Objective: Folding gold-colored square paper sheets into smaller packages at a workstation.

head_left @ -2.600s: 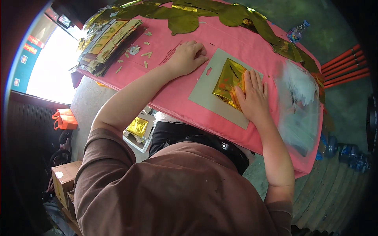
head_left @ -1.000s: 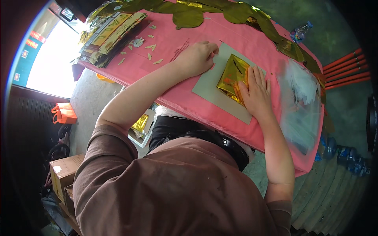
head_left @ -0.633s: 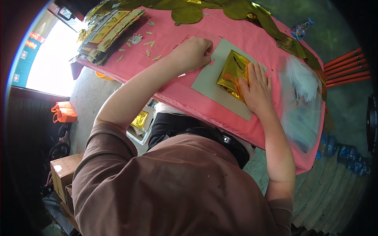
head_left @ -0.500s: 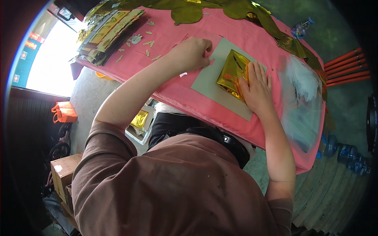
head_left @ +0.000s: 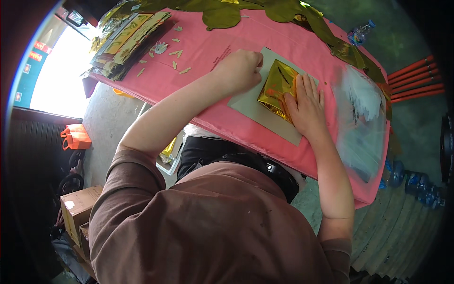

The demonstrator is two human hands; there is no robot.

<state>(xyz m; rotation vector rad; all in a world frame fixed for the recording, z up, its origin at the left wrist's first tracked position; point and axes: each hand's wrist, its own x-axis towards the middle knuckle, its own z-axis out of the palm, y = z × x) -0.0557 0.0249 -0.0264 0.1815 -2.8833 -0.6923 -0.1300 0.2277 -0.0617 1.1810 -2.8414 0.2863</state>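
On the pink-covered table lies a grey board [head_left: 265, 124], and on it a flat, shiny gold foil packet [head_left: 276, 87] with a dark slit-like mark. My right hand [head_left: 306, 104] rests flat on the packet's right side, fingers stretched out and close together. My left hand [head_left: 241, 71] is closed in a fist over the board's left edge, just left of the packet; what its fingers hold, if anything, is hidden. A thin clear plastic film [head_left: 221, 57] with faint printed marks lies on the cloth beside my left wrist.
Clear plastic bags [head_left: 362, 118] are piled on the table's right side. Stacked gold-and-dark packs [head_left: 127, 42] stand at the far left, near small pale scraps [head_left: 175, 53]. Dark gold foil sheet [head_left: 222, 16] runs along the far edge, beside a plastic bottle [head_left: 360, 33].
My left hand has moved right, closer to the gold packet and over the board's edge. The printed marks on the clear film show more plainly. My right hand stays on the packet.
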